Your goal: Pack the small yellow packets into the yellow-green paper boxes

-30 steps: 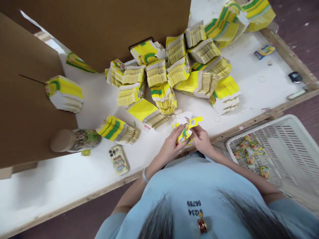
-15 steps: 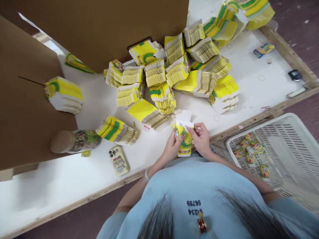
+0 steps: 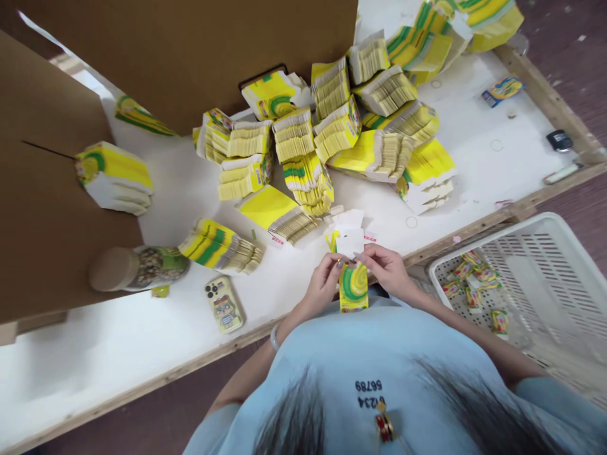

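Observation:
Close to my body at the table's front edge, a yellow-green carton [image 3: 353,284] with white flaps is between my hands. My left hand [image 3: 325,278] pinches its left side near the flaps. On the right, my right hand [image 3: 383,268] is closed on the same upper part, fingertips almost meeting those of the left. The white flaps point away from me, and the patterned face hangs down toward my shirt. Beyond the carton lie bundles of flattened yellow cartons [image 3: 308,183], partly overlapping each other.
A white plastic basket [image 3: 559,253] with several small packs stands right of the table. To the left are a phone [image 3: 224,304], a jar [image 3: 142,268] and large brown cardboard [image 3: 190,50]. A blue box [image 3: 502,92] and a black object [image 3: 560,141] lie far right.
Both hands have shifted to the carton's upper end, fingertips closer together. The carton sits slightly lower, showing more of its green swirl, and its white flap stands out between the hands.

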Demonstrator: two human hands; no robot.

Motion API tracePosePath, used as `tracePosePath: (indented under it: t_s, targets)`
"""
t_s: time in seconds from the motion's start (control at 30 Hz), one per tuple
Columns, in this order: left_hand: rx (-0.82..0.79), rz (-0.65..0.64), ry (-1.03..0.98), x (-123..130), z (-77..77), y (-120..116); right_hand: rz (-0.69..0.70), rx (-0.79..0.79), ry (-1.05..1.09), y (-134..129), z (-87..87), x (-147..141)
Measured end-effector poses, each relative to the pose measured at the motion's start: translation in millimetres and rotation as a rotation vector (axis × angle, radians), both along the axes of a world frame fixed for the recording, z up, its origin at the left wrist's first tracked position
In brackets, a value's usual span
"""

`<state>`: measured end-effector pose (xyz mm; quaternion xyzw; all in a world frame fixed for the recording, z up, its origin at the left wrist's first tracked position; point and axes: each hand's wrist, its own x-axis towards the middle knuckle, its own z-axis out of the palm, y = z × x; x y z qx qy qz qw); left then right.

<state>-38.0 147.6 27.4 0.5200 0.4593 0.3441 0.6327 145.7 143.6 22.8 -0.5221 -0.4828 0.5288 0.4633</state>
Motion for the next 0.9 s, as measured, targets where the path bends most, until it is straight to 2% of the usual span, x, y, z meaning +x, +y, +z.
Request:
tracePosePath:
  t_s: [0.1,0.2,0.27,0.43,0.57,0.7,0.73,0.8,0.9]
  targets:
    - [-0.015,0.016,-0.005,0,-0.8,1,-0.015,0.098,-0.076,-1,-3.2,7]
    - [-0.066,-0.070,0.031,-3,1.8,2,0.193,0.240,-0.154,-1,-5.1,18]
    - [-0.041,-0.100,0.077,-5,4.8,3,0.313,0.238,-0.162,-2,-3.7,23]
    - [-0.024,-0.087,0.153,-3,8.2,7,0.367,-0.193,0.020,-5,5.5,14]
    - [-0.008,-0.081,0.144,0,6.9,5,0.363,-0.308,0.180,0,10.9,18]
    - [0.021,-0.090,0.123,0,5.2,3,0.494,-0.466,0.313,7,10.7,24]
    - [0.039,-0.091,0.151,0,4.6,4,0.496,-0.473,0.318,7,9.7,22]
    - [0.095,-0.070,0.300,0,2.3,10,0.407,-0.418,0.255,7,8.2,18]
    - [0.161,0.013,0.747,2,-4.4,25,0.154,-0.282,0.083,4,10.8,35]
